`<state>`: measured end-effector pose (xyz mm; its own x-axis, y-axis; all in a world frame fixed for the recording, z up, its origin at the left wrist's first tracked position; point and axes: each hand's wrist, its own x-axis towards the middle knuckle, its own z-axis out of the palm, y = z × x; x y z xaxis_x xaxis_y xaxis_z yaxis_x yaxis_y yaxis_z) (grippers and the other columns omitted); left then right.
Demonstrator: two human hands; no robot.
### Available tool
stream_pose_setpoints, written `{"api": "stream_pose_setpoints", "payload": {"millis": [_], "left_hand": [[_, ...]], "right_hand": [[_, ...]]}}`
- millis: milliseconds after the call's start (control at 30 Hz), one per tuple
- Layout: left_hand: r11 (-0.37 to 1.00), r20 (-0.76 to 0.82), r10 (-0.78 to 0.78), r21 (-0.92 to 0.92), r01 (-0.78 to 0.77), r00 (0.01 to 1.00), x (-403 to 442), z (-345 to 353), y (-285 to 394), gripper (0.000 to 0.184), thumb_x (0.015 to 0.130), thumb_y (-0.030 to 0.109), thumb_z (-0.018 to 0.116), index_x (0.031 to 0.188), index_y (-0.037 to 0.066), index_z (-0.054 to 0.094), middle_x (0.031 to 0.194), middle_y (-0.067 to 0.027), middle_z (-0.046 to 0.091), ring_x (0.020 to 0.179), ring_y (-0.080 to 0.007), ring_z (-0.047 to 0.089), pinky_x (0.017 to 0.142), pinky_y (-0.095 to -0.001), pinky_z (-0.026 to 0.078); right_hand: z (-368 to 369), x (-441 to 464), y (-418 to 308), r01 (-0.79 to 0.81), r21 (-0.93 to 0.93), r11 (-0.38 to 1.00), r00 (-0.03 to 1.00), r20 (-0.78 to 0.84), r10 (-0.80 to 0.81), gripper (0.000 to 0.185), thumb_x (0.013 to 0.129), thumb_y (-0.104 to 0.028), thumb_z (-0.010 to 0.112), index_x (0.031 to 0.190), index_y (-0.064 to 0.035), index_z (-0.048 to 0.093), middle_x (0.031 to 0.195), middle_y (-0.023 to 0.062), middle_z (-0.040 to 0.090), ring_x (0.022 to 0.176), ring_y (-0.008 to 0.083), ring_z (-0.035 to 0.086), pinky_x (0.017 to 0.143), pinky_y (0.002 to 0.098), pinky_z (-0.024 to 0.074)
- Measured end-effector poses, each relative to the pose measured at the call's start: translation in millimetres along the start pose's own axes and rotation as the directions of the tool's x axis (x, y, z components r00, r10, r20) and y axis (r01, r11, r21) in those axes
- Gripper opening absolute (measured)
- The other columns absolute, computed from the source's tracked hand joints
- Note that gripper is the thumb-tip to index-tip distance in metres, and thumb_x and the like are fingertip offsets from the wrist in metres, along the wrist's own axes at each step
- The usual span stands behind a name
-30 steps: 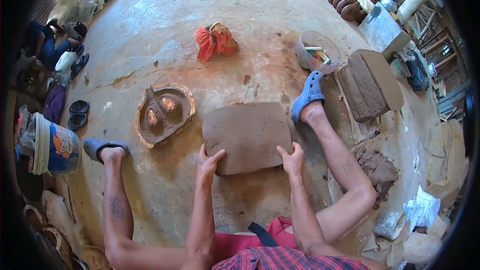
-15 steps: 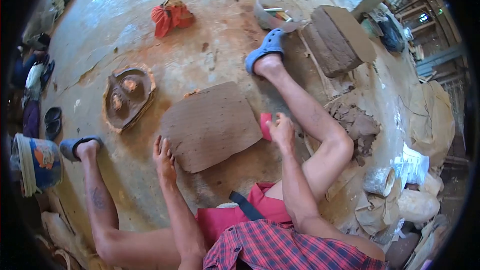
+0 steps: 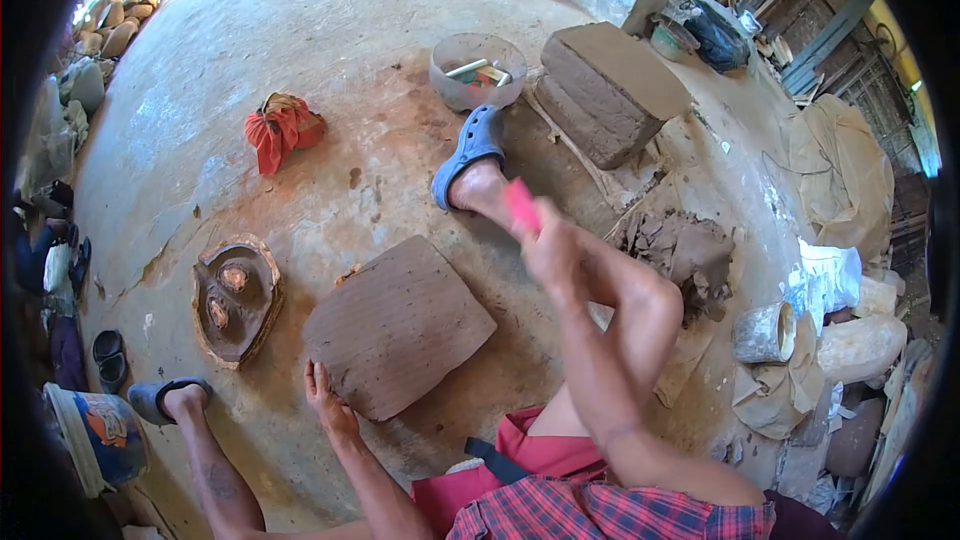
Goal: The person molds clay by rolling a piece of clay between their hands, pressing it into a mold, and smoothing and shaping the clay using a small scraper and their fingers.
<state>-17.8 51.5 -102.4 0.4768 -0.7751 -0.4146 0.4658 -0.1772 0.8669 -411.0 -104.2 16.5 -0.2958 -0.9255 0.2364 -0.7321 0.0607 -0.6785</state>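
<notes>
A flat slab of brown clay [image 3: 400,328] lies tilted on the floor in front of me. My left hand [image 3: 328,400] rests at its lower left edge, fingers apart. Raised over my right shin, my right hand [image 3: 550,245] is closed around a pink-red tool [image 3: 521,206], slightly blurred. To the left of the slab sits a clay-filled round mould [image 3: 237,300] with two raised lumps in it.
A red cloth bundle [image 3: 284,132] lies ahead. A clear bowl of tools [image 3: 478,73] stands beyond my blue clog [image 3: 468,155], beside a big clay block [image 3: 612,90]. Clay scraps [image 3: 680,250] lie right, a bucket [image 3: 97,437] left.
Since the first frame, both hands have left the slab's near edge and the slab has turned. My right hand has taken hold of the pink-red tool and lifted it over my leg.
</notes>
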Motion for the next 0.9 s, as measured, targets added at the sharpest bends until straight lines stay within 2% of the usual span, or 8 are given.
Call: {"api": "stream_pose_setpoints", "payload": {"millis": [100,267,333,400,467,667,733,900], "left_hand": [[0.997,-0.069,-0.061,0.040,0.064,0.996,-3,6,2,0.062,0.102,0.031,0.064,0.156,0.009,0.042,0.150,-0.0095,0.052,0.139,-0.0213,0.047,0.110,-0.0338,0.039],[0.986,-0.131,-0.099,0.118,0.115,0.986,16,-4,-9,0.077,0.099,0.040,0.066,0.161,0.007,0.034,0.161,-0.0114,0.043,0.148,-0.0245,0.039,0.121,-0.0397,0.029],[0.996,0.144,-0.040,-0.078,0.052,0.989,26,-8,-12,0.079,0.098,0.043,0.066,0.160,0.007,0.035,0.161,-0.0112,0.042,0.148,-0.0249,0.038,0.121,-0.0398,0.029],[0.988,0.099,-0.114,-0.097,0.124,0.989,42,-14,-23,0.069,0.098,0.045,0.065,0.153,0.007,0.045,0.151,-0.0111,0.052,0.139,-0.0254,0.048,0.114,-0.0413,0.039],[0.975,0.076,-0.177,-0.125,0.185,0.981,52,-9,-14,0.061,0.098,0.046,0.064,0.145,0.008,0.055,0.142,-0.0109,0.061,0.129,-0.0259,0.059,0.106,-0.0429,0.049],[0.901,0.313,-0.276,-0.244,0.358,0.909,48,13,28,0.056,0.098,0.043,0.064,0.140,0.006,0.058,0.129,-0.0109,0.069,0.115,-0.0272,0.067,0.101,-0.0421,0.053],[0.917,0.292,-0.340,-0.107,0.384,0.894,65,2,13,0.048,0.097,0.037,0.067,0.134,0.006,0.062,0.122,-0.0110,0.072,0.106,-0.0261,0.070,0.092,-0.0413,0.057],[0.979,0.193,-0.189,-0.039,0.200,0.963,56,18,24,0.034,0.096,0.021,0.071,0.125,0.004,0.065,0.113,-0.0091,0.073,0.095,-0.0211,0.072,0.086,-0.0394,0.059]], "right_hand": [[-11,79,17,0.078,-0.060,0.995,0.967,-0.238,-0.090,0.028,0.092,-0.018,0.069,0.114,-0.0001,0.069,0.098,0.0238,0.073,0.089,0.0406,0.072,0.079,0.0470,0.0539],[30,132,115,0.001,-0.288,0.958,0.997,0.068,0.019,0.025,0.093,-0.022,0.070,0.109,-0.0022,0.073,0.099,0.0259,0.073,0.098,0.0424,0.070,0.087,0.0523,0.0522],[16,104,81,0.207,-0.378,0.903,0.856,-0.377,-0.354,0.027,0.094,-0.023,0.070,0.111,-0.0021,0.074,0.100,0.0261,0.073,0.100,0.0399,0.070,0.089,0.0486,0.0526],[10,61,22,0.120,-0.059,0.991,0.957,-0.260,-0.131,0.033,0.095,-0.026,0.070,0.116,0.0003,0.073,0.097,0.0239,0.074,0.098,0.0364,0.072,0.088,0.0447,0.0542],[27,23,-16,0.090,0.252,0.964,0.981,0.144,-0.129,0.038,0.095,-0.033,0.072,0.111,0.0016,0.073,0.093,0.0228,0.074,0.097,0.0337,0.073,0.087,0.0417,0.0549],[135,-4,-14,-0.032,0.080,0.996,0.900,0.436,-0.006,0.063,0.093,-0.060,0.067,0.106,0.0006,0.075,0.089,0.0228,0.074,0.093,0.0301,0.074,0.086,0.0402,0.0542],[141,11,-8,-0.315,-0.004,0.949,0.775,0.577,0.259,0.073,0.093,-0.065,0.064,0.117,0.0032,0.073,0.097,0.0207,0.075,0.096,0.0273,0.072,0.088,0.0390,0.0529],[165,6,-5,-0.363,0.109,0.925,0.645,0.746,0.165,0.063,0.092,-0.054,0.072,0.116,0.0038,0.070,0.112,0.0166,0.075,0.105,0.0240,0.069,0.092,0.0385,0.0514]]}}
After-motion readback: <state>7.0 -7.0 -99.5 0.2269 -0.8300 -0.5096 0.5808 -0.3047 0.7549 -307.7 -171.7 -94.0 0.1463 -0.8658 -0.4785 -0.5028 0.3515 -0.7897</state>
